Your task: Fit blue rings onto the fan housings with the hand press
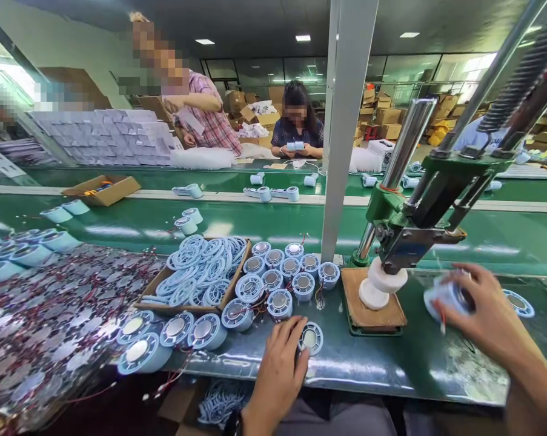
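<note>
My left hand (280,357) has its thumb and fingers around the near-left edge of a light-blue slotted round piece (311,339) with a pale centre, which lies on the bench. My right hand (486,315), smeared by motion, grips a light-blue round housing (437,300) with a wire hanging from it. Beside that hand, partly behind it, is a light-blue ring (519,304). Between my hands stands a green hand press (404,236). Its white round pusher (388,276) is above a white round block (373,295) on a brown board (352,290).
Several light-blue round housings (279,303) with metal discs and wires stand left of the press. A cardboard box (243,266) holds light-blue rings. Wired flat discs (50,315) cover the left side. A metal post (346,121) rises behind. Two people (209,115) work across the green conveyor (132,224).
</note>
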`<state>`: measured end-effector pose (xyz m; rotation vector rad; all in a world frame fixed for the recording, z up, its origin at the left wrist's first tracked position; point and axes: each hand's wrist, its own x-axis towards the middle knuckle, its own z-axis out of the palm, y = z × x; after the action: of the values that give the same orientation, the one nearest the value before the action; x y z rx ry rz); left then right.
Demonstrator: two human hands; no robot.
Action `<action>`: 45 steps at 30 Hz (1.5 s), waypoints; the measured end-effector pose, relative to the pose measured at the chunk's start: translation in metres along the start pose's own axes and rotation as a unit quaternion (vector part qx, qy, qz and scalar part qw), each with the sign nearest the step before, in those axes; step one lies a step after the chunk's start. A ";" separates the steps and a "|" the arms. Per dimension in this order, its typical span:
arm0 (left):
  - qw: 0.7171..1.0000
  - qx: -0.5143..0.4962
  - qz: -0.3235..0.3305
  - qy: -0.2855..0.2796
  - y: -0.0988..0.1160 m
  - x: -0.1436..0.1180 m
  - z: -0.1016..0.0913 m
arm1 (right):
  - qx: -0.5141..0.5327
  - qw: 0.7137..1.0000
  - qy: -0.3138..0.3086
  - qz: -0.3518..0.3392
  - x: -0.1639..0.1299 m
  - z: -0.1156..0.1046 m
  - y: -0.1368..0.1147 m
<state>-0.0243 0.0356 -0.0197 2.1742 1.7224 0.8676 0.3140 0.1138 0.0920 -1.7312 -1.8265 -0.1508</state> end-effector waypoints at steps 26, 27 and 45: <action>0.986 0.058 -0.065 0.140 -0.021 -0.049 0.002 | 0.261 0.945 -0.038 -0.192 -0.118 0.109 -0.106; 0.984 0.066 -0.068 0.154 -0.021 -0.049 0.004 | 0.290 0.936 -0.054 -0.191 -0.121 0.105 -0.103; 0.965 -0.227 0.107 0.072 0.054 -0.044 -0.044 | 0.662 0.612 -0.383 0.203 -0.124 0.028 -0.136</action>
<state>-0.0118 -0.0283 0.0304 2.0365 1.1965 1.3535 0.1713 0.0009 0.0518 -0.9253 -1.1404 1.8873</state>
